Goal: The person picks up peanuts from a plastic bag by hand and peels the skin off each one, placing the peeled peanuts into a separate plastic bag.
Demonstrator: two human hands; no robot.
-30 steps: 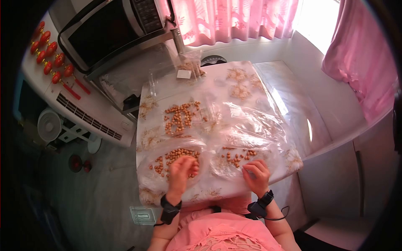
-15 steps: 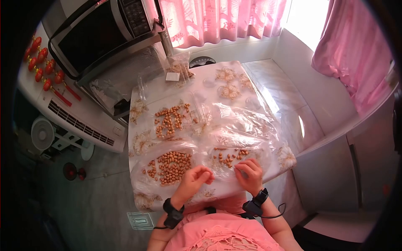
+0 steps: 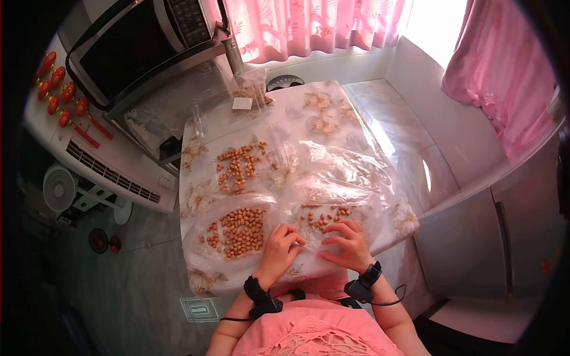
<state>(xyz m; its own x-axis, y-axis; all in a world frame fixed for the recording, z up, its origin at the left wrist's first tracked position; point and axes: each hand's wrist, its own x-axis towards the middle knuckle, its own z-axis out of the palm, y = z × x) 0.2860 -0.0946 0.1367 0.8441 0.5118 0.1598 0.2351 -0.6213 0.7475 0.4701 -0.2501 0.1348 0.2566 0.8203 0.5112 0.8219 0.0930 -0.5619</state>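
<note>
My left hand is at the near-left rim of the right clear plastic bag. Its fingers are bent and pressed together; whatever may be between the fingertips is too small to make out. Over the same bag's near edge, my right hand has its thumb and fingers apart, with nothing visible in them. Some small brown nuts, perhaps shelled peanuts, lie in this bag just beyond the right fingers. To the left, a second plastic bag bears a larger pile of the same nuts.
Farther back on the flowered tablecloth lies another group of nuts. A filled plastic bag with a white label stands at the back. Crumpled clear plastic covers the right side. A microwave stands on a rack at back left.
My left hand has moved right and slightly up to the right bag's edge. My right hand's thumb and fingers have spread apart, and the hand has shifted slightly left.
</note>
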